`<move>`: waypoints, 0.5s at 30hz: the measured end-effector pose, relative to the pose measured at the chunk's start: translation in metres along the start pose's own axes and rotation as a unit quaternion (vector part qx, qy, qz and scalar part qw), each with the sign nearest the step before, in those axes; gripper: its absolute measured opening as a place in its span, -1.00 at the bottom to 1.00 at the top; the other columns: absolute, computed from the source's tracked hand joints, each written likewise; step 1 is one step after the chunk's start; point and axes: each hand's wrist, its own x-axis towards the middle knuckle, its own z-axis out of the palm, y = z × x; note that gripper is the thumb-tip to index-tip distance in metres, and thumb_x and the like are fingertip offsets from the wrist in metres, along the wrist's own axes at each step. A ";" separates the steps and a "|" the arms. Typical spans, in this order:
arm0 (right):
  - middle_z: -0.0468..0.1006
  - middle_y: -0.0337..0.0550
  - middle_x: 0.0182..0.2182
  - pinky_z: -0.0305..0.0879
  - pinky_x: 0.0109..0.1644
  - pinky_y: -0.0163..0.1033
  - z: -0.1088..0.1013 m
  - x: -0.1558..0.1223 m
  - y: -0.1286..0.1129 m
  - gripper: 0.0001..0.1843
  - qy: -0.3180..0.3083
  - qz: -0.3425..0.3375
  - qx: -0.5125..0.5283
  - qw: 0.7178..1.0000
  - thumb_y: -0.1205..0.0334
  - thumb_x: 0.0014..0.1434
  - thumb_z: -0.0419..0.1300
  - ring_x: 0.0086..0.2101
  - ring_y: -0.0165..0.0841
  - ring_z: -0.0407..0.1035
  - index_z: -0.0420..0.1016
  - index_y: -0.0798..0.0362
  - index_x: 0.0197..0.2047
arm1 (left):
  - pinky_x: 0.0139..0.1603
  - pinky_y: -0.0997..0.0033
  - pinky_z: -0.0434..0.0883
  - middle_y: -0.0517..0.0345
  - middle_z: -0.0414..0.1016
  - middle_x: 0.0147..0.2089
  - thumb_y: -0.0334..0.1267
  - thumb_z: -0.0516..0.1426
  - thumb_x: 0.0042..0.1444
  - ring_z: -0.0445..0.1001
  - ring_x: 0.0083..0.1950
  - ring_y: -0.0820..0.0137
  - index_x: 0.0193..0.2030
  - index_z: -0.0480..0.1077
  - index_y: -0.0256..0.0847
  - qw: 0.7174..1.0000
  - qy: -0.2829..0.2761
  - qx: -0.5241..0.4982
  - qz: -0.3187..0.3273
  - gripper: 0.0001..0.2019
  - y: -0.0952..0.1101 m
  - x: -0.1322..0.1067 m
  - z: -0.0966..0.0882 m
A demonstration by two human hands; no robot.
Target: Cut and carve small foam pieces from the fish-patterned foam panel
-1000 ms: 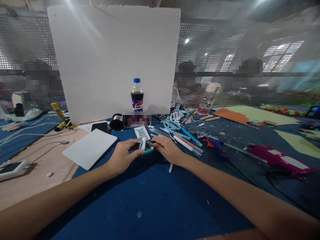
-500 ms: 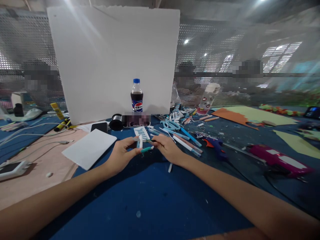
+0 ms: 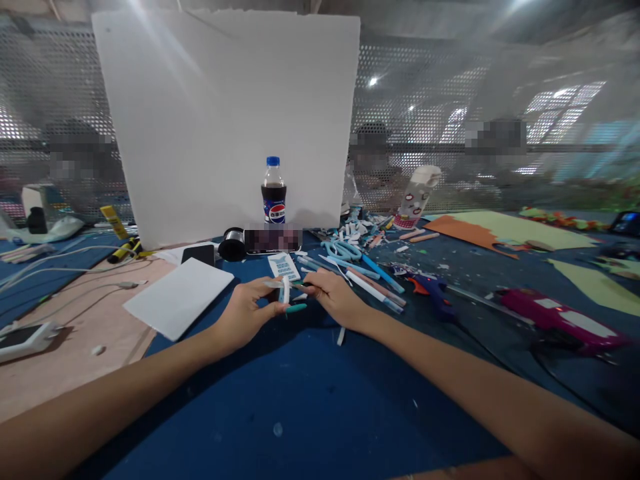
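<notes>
Between my two hands is a small white ring-like strip (image 3: 286, 291), perhaps paper or foam, with a teal piece (image 3: 296, 308) at its lower end. The fingers of my left hand (image 3: 250, 308) are closed on its left side, thumb below. My right hand (image 3: 336, 297) is pinched near its right side on something small that the fingers mostly hide. Just beyond the hands, a white card with blue printed shapes (image 3: 284, 266) lies on the blue table (image 3: 280, 393). A narrow white scrap (image 3: 341, 336) rests under my right wrist.
Behind stand a cola bottle (image 3: 274, 197) and a propped phone (image 3: 274, 241) before a white board (image 3: 230, 113). To the right are light-blue scissors (image 3: 343, 250), markers (image 3: 375, 288), paper scraps, a blue glue gun (image 3: 434, 297) and a magenta tool (image 3: 560, 319). A white sheet (image 3: 180, 297) lies left.
The white ring-like strip has shifted slightly right and turned in my fingers, and its teal piece sits a little lower. My right hand has barely moved.
</notes>
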 end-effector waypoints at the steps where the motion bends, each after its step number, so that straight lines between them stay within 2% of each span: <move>1: 0.26 -0.21 -0.59 -0.01 -0.38 -0.29 0.000 0.000 0.000 -0.44 -0.004 0.001 -0.002 1.000 -0.12 0.25 -0.33 -0.49 -0.37 0.11 0.22 0.08 -0.48 | -0.14 0.31 0.37 0.04 0.50 -0.22 -0.29 0.17 0.03 0.42 -0.18 0.30 -0.25 0.48 -0.26 1.000 -0.006 0.007 0.006 -0.84 0.000 0.000 0.000; 6: 0.28 -0.21 -0.59 -0.01 -0.38 -0.28 0.000 0.001 -0.001 -0.42 -0.009 -0.007 0.002 1.000 -0.15 0.24 -0.35 -0.49 -0.37 0.10 0.22 0.07 -0.48 | -0.14 0.30 0.37 0.06 0.51 -0.25 -0.29 0.15 0.04 0.43 -0.19 0.30 -0.28 0.49 -0.25 0.999 -0.022 0.019 0.019 -0.87 0.001 0.001 0.001; 9: 0.27 -0.22 -0.59 0.01 -0.38 -0.29 0.000 0.002 -0.003 -0.45 0.000 -0.008 0.022 1.000 -0.13 0.24 -0.31 -0.50 -0.38 0.11 0.22 0.07 -0.47 | -0.12 0.30 0.36 0.04 0.52 -0.23 -0.28 0.14 0.05 0.42 -0.16 0.28 -0.23 0.48 -0.25 0.999 -0.017 0.021 0.020 -0.83 0.001 0.001 0.000; 15: 0.23 -0.25 -0.58 0.04 -0.39 -0.31 0.000 0.003 -0.004 -0.50 0.009 0.034 0.048 0.998 -0.11 0.25 -0.25 -0.49 -0.39 0.15 0.20 0.06 -0.48 | -0.19 0.36 0.35 0.03 0.48 -0.20 -0.26 0.07 0.10 0.41 -0.20 0.33 -0.10 0.40 -0.29 0.999 0.041 0.002 -0.012 -0.75 0.003 0.000 -0.002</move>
